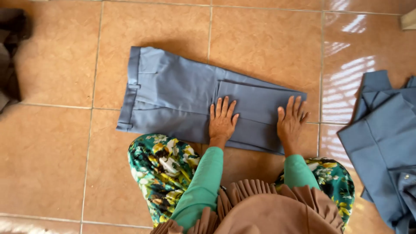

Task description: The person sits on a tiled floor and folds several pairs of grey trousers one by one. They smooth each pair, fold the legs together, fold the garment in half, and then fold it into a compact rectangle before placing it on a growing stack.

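Note:
A pair of grey-blue trousers (pixel 173 93) lies flat on the tiled floor, waistband at the left, the legs folded back over themselves on the right. My left hand (pixel 222 121) presses palm-down on the folded leg section, fingers spread. Farther right, my right hand (pixel 291 119) lies flat on the same fold near its right edge, fingers apart. Both arms wear green sleeves. Neither hand grips anything.
A heap of more grey-blue garments (pixel 383 138) lies at the right. Dark cloth (pixel 11 56) sits at the left edge. My knees in floral green fabric (pixel 162 167) rest on the orange floor tiles (pixel 52 151) just below the trousers.

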